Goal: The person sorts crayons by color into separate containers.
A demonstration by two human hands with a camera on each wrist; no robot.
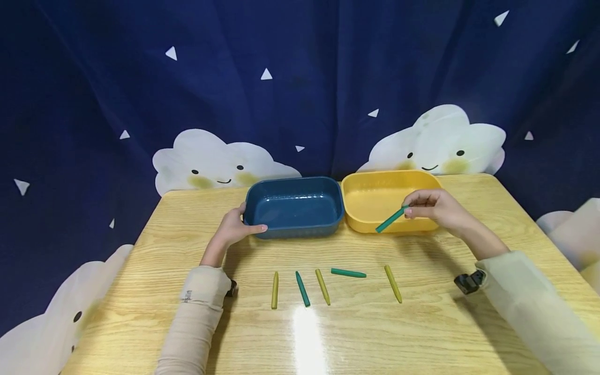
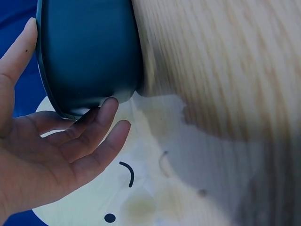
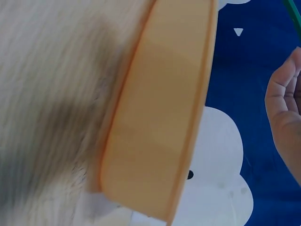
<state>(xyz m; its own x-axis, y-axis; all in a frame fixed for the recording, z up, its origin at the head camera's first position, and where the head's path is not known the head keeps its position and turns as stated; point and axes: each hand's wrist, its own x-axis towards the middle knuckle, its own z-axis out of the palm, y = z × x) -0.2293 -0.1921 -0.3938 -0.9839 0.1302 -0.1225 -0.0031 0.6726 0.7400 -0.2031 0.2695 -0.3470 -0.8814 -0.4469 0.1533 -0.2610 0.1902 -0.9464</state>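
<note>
My left hand [image 1: 234, 227] holds the left end of a blue plastic bin [image 1: 300, 232], with the thumb along the front rim. In the left wrist view its fingers [image 2: 99, 134] curl at the end wall of the bin. My right hand [image 1: 433, 209] pinches a green crayon [image 1: 391, 219] between thumb and fingers, above the yellow bin [image 1: 361, 225]. The crayon slants down to the left and overlaps the bin's front wall in the head view. At the right wrist view's edge, only part of the crayon [image 3: 292, 16] shows.
Yellow crayons [image 1: 275, 290] and green crayons [image 1: 302, 288] lie spread in a loose row on the wooden table [image 1: 253, 338], in front of the bins. The two bins stand side by side at the back edge, before a dark blue curtain [image 1: 300, 52] with clouds.
</note>
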